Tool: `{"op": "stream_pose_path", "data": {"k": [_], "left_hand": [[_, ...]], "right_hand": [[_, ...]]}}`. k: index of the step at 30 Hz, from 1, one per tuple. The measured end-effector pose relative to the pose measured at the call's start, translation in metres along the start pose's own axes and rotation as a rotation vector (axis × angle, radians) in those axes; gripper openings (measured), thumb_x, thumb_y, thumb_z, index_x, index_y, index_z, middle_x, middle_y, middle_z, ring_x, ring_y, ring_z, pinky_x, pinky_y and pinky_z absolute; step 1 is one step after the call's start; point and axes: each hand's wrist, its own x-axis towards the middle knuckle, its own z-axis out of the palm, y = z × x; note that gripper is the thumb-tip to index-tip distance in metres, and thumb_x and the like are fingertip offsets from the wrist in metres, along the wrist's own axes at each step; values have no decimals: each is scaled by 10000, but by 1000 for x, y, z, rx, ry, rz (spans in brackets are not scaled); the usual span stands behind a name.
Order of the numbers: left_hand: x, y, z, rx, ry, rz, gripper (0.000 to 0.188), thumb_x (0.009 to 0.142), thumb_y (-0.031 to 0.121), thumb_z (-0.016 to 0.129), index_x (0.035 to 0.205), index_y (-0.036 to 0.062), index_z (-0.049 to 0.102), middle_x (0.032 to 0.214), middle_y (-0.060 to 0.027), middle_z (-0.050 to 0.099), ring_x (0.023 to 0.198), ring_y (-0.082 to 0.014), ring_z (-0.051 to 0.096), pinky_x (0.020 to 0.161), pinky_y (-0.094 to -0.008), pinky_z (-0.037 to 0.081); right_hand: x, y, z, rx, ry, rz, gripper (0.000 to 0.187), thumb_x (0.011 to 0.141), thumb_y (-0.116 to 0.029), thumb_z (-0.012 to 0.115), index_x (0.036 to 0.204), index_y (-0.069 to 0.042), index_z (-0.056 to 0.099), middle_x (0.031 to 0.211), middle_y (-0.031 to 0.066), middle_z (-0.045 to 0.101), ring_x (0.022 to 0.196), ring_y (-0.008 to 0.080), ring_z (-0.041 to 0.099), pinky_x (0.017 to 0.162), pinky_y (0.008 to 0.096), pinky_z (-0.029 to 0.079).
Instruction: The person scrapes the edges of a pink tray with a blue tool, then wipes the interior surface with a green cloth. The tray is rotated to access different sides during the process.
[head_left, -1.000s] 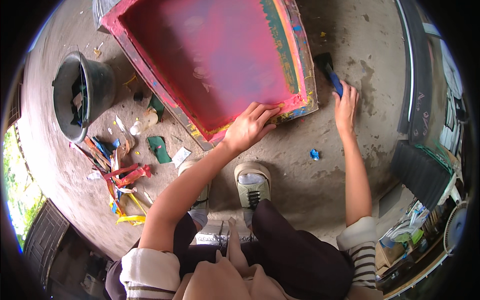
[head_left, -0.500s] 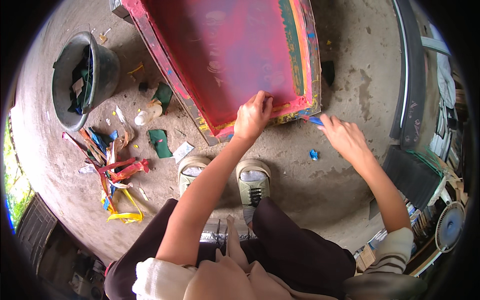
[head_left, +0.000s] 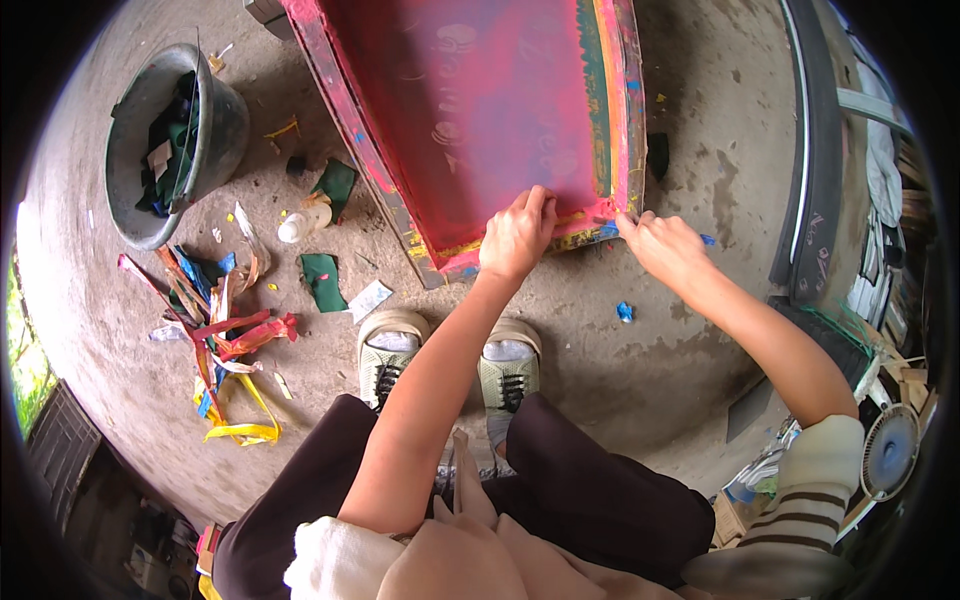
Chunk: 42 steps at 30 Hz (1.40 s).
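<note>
A screen printing frame [head_left: 352,115] with pink and purple mesh lies in front of me, its wooden rim smeared with pink, yellow and blue. My left hand [head_left: 518,235] is closed at the near rim, knuckles over the mesh; what its fingertips grip is mostly hidden. At the near right corner, my right hand [head_left: 665,248] is closed with its fingertips against the rim. A slim blue thing [head_left: 708,240] pokes out behind that hand; whether it is a tool or a strip of tape is unclear.
Left of the frame stands a dark bucket [head_left: 222,120] holding dark scraps. Nearer lie a tangle of coloured tape strips [head_left: 245,345], a small pale bottle [head_left: 305,220] and green scraps [head_left: 322,282]. A blue crumpled bit [head_left: 625,311] and my shoes [head_left: 508,375] are below the frame.
My right hand has moved in to the frame's near right corner, and the blue thing now shows behind it. My left hand stays at the near rim.
</note>
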Motion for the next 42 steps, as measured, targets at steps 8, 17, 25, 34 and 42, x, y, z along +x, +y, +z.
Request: {"op": "stream_pose_path", "data": {"k": [8,17,25,34,42], "left_hand": [[0,2,1,-10,5,-3,108,894,212,544,913,107,532,839,-128,646,699,-382,625,599,-483,511],[1,1,2,-4,17,-30,105,882,198,571,931,105,560,839,-125,657,724,-384,627,625,-482,508],[0,2,3,-33,28,-19,109,881,203,566,921,103,557,850,-121,653,732,-382,625,636,-477,511],[0,1,3,-27,46,-24,112,881,202,566,927,100,563,840,-123,653,727,-378,627,624,-475,511],[0,0,4,-2,70,23,101,880,195,562,909,98,553,823,-124,648,706,-370,626,604,-472,510]], "right_hand": [[-3,-32,4,-157,29,181,232,842,-95,543,1057,-25,492,716,67,616,627,180,659,548,287,554],[-1,-37,-6,603,-15,481,239,971,-183,388,1067,16,479,742,230,640,748,409,641,688,514,521],[5,-16,-16,-125,-132,85,128,899,-132,484,1001,-60,512,766,91,669,724,225,685,599,347,550],[3,-36,3,-116,-40,222,174,872,-96,486,1037,-41,493,759,101,647,700,213,675,563,317,555],[2,-11,0,-27,-63,84,143,856,-71,490,997,-51,484,769,134,665,715,265,684,580,373,548]]}}
